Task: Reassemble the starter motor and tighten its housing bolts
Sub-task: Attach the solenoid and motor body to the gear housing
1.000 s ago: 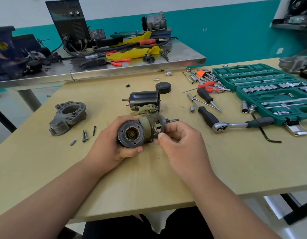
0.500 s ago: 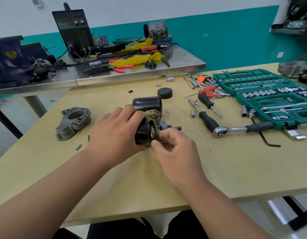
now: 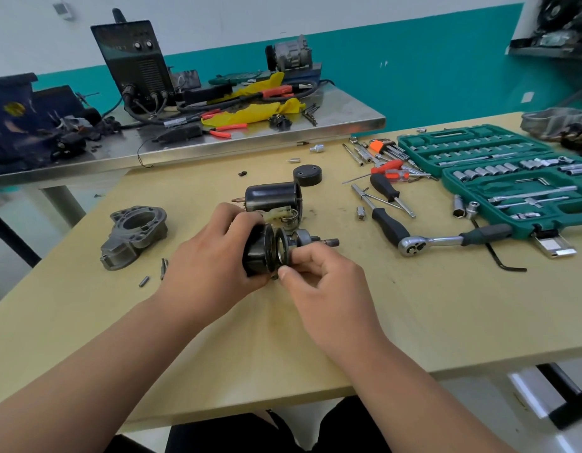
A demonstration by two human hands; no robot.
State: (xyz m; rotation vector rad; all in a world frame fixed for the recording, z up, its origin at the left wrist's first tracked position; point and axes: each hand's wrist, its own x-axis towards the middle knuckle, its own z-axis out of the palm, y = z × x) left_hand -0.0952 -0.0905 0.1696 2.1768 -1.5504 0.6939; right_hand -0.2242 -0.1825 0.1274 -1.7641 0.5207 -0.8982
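Both grips, left hand (image 3: 211, 256) and right hand (image 3: 329, 279), clasp the starter motor (image 3: 258, 251); sockets (image 3: 485, 173) line the green case (image 3: 414, 142)

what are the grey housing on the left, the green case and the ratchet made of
Grey housing: looks like cast metal, probably aluminium, dull and rough.
Green case: moulded plastic, by its shaped slots.
Ratchet: shiny chromed steel head, black handle likely rubber or plastic.
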